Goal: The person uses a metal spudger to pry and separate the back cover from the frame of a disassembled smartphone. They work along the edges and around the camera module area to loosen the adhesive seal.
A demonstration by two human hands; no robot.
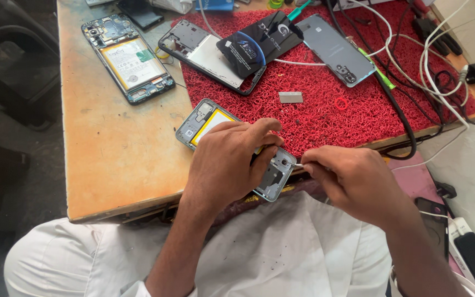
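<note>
Opened phone (215,129), grey frame, back removed, yellow battery showing: it lies across the near edge of the wooden bench (116,148), upper end at 10 o'clock, lower end overhanging toward our lap, which keeps the working end close to us and free underneath

Our left hand (229,159): clamped over the middle of the opened phone, fingers curled on its far edge, pinning it flat so it cannot twist

Our right hand (353,176): closed in a pinch on a thin metal tool (298,165), tip touching the frame's lower corner at 3 o'clock of the left hand; we cannot tell the tool's kind

Red looped mat (325,104): coarse, springy weave, at 12 o'clock of the hands; it likely grips small parts. On it a small grey blade-like plate (291,97) and a red ring (341,103)

Second opened phone (127,58), pale battery exposed, at 11 o'clock on bare wood

Empty phone frame (193,49) with a glossy black card (259,41) laid over it, at 12 o'clock

Smooth grey-blue back cover (336,49), at 1 o'clock

Tangle of white and black cables (435,71), at 2 o'clock
</note>
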